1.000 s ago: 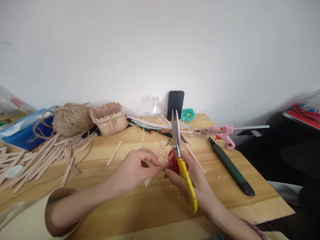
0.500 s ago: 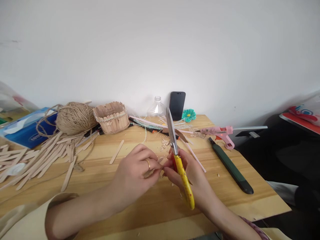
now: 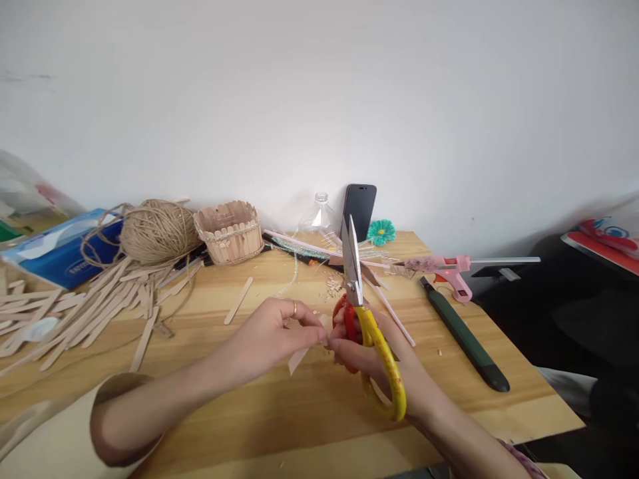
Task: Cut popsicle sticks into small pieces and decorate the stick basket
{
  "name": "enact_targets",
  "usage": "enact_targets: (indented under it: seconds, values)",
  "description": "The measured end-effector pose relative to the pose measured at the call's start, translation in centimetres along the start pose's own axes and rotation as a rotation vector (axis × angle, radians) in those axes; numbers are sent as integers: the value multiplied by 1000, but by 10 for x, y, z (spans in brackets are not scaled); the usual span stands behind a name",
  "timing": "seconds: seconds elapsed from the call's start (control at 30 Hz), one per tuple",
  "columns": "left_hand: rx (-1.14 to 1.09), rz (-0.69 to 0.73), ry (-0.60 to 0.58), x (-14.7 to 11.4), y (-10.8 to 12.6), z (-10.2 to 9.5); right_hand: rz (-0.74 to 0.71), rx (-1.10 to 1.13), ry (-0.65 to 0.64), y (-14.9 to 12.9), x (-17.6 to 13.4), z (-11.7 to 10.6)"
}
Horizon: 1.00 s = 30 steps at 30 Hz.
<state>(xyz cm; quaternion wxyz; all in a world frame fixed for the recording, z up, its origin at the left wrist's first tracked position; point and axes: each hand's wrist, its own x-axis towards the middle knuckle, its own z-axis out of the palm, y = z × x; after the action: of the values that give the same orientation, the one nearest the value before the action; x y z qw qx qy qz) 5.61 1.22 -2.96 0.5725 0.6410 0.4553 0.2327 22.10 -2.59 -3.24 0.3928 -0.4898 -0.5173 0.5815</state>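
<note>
My left hand point(image 3: 284, 332), with a ring on one finger, is closed in a pinch. A thin pale strip point(image 3: 298, 360) shows below its fingers; its other end is hidden, and I cannot tell its material. My right hand point(image 3: 379, 346) holds scissors point(image 3: 379, 349) with a yellow and a red handle. Their metal blades point up and away, slightly apart. The thumb and fingers of this hand also meet close to my left fingertips, near a small pale bit point(image 3: 323, 320). Wood shavings point(image 3: 335, 285) lie behind the scissors.
Craft sticks point(image 3: 107, 303) and a twine ball point(image 3: 158, 231) lie at left, beside a blue tissue pack point(image 3: 84, 256). A stick-sided basket point(image 3: 232, 239), clear bottle top point(image 3: 319, 214), phone point(image 3: 358, 209) and green flower point(image 3: 382, 232) stand behind. Rightward are a pink glue gun point(image 3: 452, 273) and green-handled cutter point(image 3: 466, 339).
My left hand has turned and its fingers have opened out a little, showing the pale strip. The scissors have tilted so both handles show. The view has shifted slightly.
</note>
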Motion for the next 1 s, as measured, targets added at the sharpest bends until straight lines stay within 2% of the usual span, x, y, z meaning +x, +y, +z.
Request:
enact_targets:
  seconds: [0.23,0.37,0.7,0.87,1.0]
  values:
    - [-19,-75,-18,-1,6,-4,-26,38,3,-4,1,3]
    - [-16,-62,-9,-1,3,-6,-38,81,11,-4,3,5]
    - [9,-57,22,-1,-1,-9,-11,-118,84,-4,5,5]
    - [-148,-68,54,1,-4,-13,-3,-164,187,3,13,-2]
    - [-290,-46,94,2,-7,-16,17,-199,221,11,23,-14]
